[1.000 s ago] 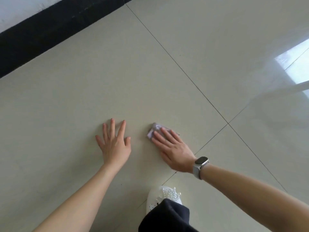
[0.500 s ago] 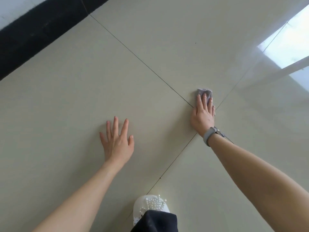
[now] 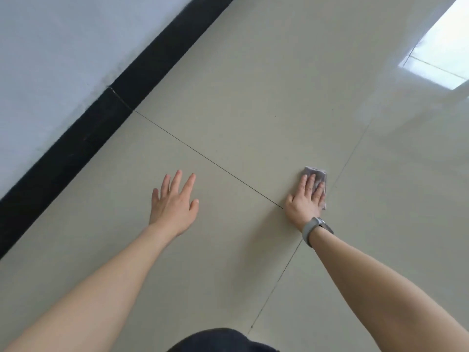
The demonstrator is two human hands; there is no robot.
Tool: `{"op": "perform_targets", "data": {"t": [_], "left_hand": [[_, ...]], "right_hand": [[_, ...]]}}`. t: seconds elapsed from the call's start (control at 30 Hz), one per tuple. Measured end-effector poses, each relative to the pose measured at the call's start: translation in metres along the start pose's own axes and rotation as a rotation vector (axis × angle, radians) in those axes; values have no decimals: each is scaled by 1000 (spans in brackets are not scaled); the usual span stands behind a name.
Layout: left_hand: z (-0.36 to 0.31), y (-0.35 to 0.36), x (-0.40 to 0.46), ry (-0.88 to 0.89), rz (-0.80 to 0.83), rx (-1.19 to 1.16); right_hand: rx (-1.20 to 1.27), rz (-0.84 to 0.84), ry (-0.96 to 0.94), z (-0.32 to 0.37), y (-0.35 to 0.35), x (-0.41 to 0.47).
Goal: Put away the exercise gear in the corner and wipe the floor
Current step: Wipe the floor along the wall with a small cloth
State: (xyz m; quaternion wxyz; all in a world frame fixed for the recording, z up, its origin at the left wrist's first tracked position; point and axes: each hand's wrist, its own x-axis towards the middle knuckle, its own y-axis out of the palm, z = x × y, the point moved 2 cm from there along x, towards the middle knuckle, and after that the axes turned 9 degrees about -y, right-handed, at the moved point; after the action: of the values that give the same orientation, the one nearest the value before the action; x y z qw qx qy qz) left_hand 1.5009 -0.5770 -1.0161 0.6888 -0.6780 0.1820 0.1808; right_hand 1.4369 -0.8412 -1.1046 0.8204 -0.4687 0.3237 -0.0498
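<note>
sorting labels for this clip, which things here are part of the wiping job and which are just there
Part of the job:
- cloth, pressed flat under the right hand
- floor, being wiped
- left hand, spread flat on the floor

Just there:
- watch on the right wrist
- black skirting board
- wall

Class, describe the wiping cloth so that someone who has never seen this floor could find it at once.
Start at the black skirting along the wall, then follow the thin grout line across the pale floor tiles to the right hand. Under its flat fingers lies the cloth, small, folded, greyish-lilac: the only loose thing on the floor.
</note>
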Motion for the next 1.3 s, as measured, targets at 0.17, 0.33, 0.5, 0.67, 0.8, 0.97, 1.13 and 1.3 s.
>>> {"op": "perform_targets", "data": {"t": [0.17, 0.33, 0.5, 0.67, 0.8, 0.97, 1.13, 1.3], "left_hand": [[6, -97, 21, 102, -122, 89], [21, -155, 43, 200, -148, 219], [23, -142, 93, 329, -64, 301], [16, -74, 141, 419, 25, 276], [18, -33, 163, 361, 77, 176], [40, -20, 193, 186, -3, -78], [76, -31, 246, 176, -162, -200], [106, -31, 270, 151, -257, -311]], "right_hand": [[-5, 176, -13, 37, 0, 0], [-22, 265, 55, 48, -14, 0], [42, 277, 92, 58, -19, 9], [15, 253, 114, 52, -12, 20], [-42, 160, 101, 48, -5, 14], [9, 12, 274, 60, 12, 9], [41, -204, 375, 173, 54, 60], [8, -16, -299, 309, 80, 115]]}}
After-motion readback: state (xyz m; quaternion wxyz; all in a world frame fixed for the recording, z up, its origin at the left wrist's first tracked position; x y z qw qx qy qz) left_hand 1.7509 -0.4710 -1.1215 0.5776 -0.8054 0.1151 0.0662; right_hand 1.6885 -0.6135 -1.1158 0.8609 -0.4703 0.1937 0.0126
